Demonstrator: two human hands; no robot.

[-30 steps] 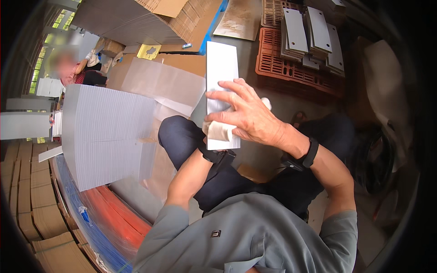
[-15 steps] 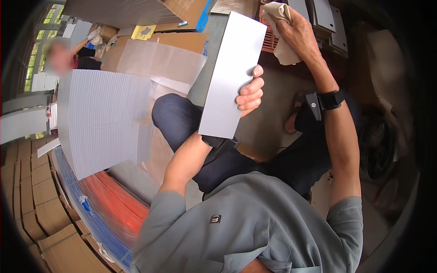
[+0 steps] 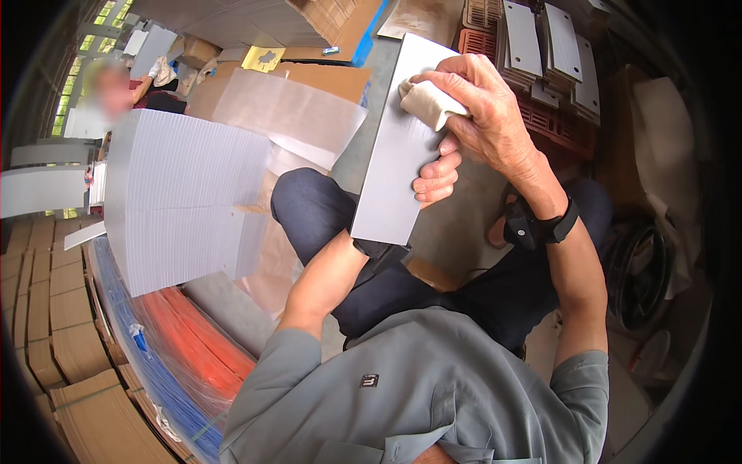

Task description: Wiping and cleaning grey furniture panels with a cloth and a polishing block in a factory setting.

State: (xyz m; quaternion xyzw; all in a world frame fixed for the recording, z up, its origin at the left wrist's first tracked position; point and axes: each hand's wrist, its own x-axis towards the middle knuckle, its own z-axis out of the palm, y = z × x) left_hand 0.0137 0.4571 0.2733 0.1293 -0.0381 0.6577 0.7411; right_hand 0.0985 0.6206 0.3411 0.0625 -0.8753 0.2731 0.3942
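Observation:
A long, flat grey panel is held up in front of me, slightly tilted. My left hand grips it from beneath, with its fingers curled over the right edge. On the panel's upper part lies a folded cream cloth. My right hand pinches that cloth and presses it against the surface. The left palm and thumb are hidden behind the panel.
To the left stands a tall stack of similar grey panels. Orange plastic crates bear more panels with holes at the upper right. Cardboard bundles line the lower left. Another person sits at the far left.
My right hand has come down and left with the cloth, from beside the panel onto its upper face. The left hand keeps its hold on the panel.

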